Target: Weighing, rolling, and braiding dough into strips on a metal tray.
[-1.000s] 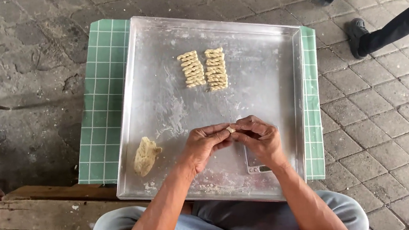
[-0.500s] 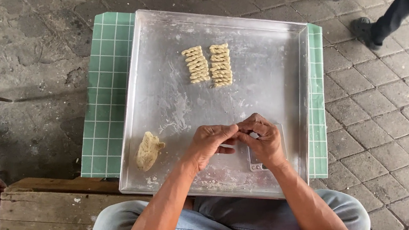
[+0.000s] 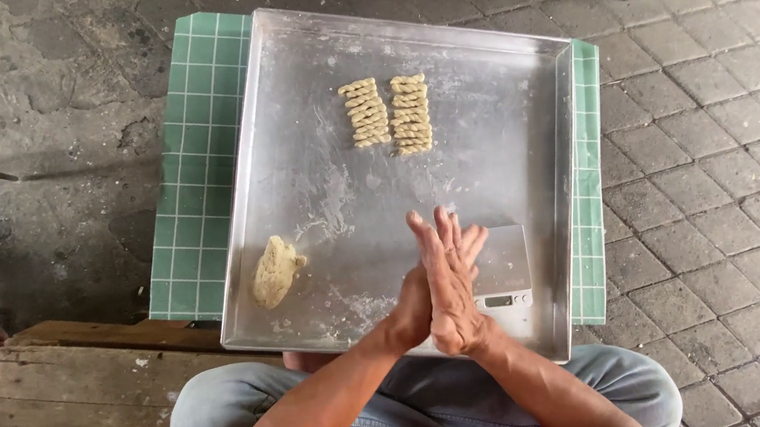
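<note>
Head view, hands: left hand and right hand are pressed palm to palm, fingers straight, above the near edge of the tray; whether dough sits between the palms cannot be told.
Head view, dough: a lump of dough lies on the tray's near left part, well apart from the hands.
Head view, twists: two rows of dough twists lie side by side at the far middle.
Head view, scale: a small scale lies just beside the right hand.
Head view, support: the tray rests on a green tiled desk.
Risk: any piece between the palms could probably smear or drop if pressed unevenly; the tray overhangs the desk toward the knees, so a nudge might tip it.
</note>
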